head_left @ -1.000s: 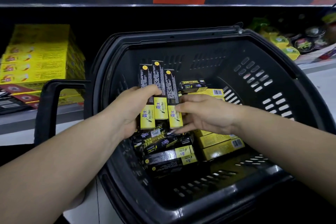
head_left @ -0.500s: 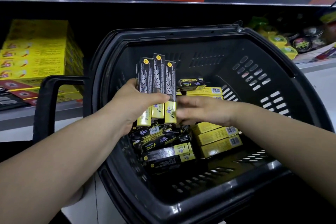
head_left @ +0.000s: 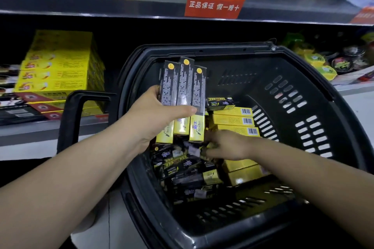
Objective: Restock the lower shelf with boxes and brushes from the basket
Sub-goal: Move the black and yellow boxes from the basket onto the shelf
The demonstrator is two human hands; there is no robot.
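A black plastic basket [head_left: 311, 79] fills the middle of the head view. My left hand [head_left: 153, 119] grips three long black-and-yellow boxes [head_left: 184, 95] side by side, upright above the basket's left half. My right hand [head_left: 224, 145] reaches down into the pile of black boxes [head_left: 186, 170] in the basket; its fingertips are blurred among them, and I cannot tell whether they hold one. Yellow boxes [head_left: 232, 120] lie stacked behind that hand. The lower shelf [head_left: 36, 127] runs behind the basket at the left.
Stacked yellow cartons [head_left: 58, 70] and flat red-edged packs [head_left: 42, 107] stand on the lower shelf's left. The basket's handle [head_left: 70, 119] juts out left. Round tins and yellow pouches [head_left: 325, 62] sit at the right. An upper shelf with a red sign [head_left: 214, 5] hangs overhead.
My left hand has lifted the three boxes higher. My right hand has let go of their lower ends and dropped down into the pile of black boxes.
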